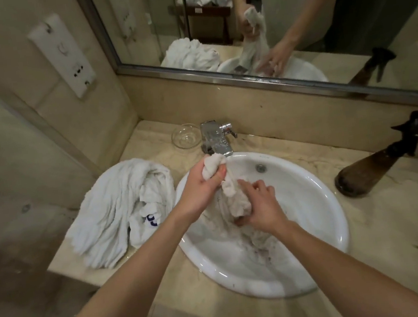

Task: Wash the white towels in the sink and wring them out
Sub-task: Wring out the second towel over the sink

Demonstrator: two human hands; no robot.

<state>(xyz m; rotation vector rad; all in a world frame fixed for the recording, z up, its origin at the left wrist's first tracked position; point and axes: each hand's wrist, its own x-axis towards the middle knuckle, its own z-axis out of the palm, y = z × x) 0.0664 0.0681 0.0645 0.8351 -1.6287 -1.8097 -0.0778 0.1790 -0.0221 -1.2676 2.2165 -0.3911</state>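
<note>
Two bare hands grip a wet white towel (234, 194) over a round white sink (318, 197) set in a beige marble counter (372, 256). The left hand (201, 188), at the far left of the basin just below the chrome faucet (214, 138), is closed in a fist around the towel's bunched upper end, which bulges out above the knuckles. The right hand (260, 208), nearer and lower, is wrapped around the twisted middle of the same towel, fingers (248, 185) curled over the cloth. Between the two fists the fabric is drawn into a tight rope; below the right hand its loose end trails down into the bowl and lies crumpled on the wet bottom.

Left of the sink, a heap of other white towels (119, 211) rests on the counter, its edge touching the basin rim, with a blue mark showing on one fold. A clear glass bowl (185, 136) stands at the far side of the counter, just left of the faucet. Well to the right, a brown spray bottle (377, 164) with a black trigger leans toward the wall. A wide mirror (290, 16) above the counter reflects both hands and the twisted towel.
</note>
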